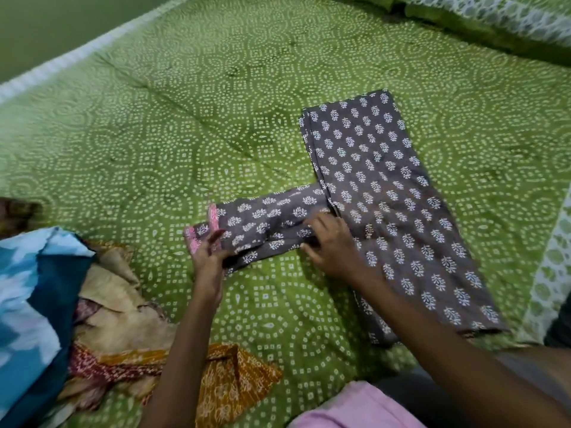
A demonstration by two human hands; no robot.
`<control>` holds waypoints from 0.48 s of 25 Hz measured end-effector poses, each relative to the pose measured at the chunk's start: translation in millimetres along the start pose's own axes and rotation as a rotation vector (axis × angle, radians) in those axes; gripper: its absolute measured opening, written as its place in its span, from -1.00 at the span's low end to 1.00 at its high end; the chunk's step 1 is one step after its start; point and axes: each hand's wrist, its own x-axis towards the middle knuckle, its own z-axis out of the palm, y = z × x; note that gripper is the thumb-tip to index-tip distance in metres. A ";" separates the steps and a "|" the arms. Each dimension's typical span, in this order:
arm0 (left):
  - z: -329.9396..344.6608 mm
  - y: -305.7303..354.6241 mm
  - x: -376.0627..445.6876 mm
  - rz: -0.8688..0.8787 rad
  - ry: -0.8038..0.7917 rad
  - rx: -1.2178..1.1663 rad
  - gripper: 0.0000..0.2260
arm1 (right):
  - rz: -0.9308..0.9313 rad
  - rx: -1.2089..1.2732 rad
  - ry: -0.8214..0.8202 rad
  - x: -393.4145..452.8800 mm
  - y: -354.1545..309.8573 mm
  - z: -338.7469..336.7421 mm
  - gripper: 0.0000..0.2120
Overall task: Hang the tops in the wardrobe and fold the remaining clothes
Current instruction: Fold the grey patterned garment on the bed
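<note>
A grey top with white leaf prints point(389, 186) lies folded lengthwise on the green bedsheet point(191, 118), its body running from the centre toward the lower right. Its sleeves point(265, 220), edged with pink cuffs, stick out to the left. My left hand point(207, 254) pinches the sleeve fabric near the pink cuffs. My right hand point(330, 245) rests on the sleeves where they meet the body, fingers curled onto the cloth there.
A heap of clothes lies at the lower left: a blue and white garment point(34, 291), beige cloth point(120, 316) and an orange printed piece point(228, 378). Pink fabric point(355, 409) shows at the bottom edge. Pillows point(482, 20) lie at the top right.
</note>
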 end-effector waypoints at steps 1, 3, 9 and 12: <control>-2.4 2.6 3.2 -0.032 -0.031 0.044 -0.66 | -0.023 -0.017 -0.107 -0.5 -8.4 5.0 -0.56; -7.5 9.5 16.0 -0.042 0.020 0.087 -0.82 | 0.011 -0.042 -0.262 -2.0 -19.5 11.5 -0.53; -4.9 31.9 17.6 -0.017 -0.033 0.049 -0.68 | 0.036 0.053 -0.294 10.6 -12.1 0.3 -0.63; -17.7 10.5 9.2 0.097 0.123 0.170 -0.59 | 0.079 0.013 -0.211 3.1 1.8 0.0 -0.68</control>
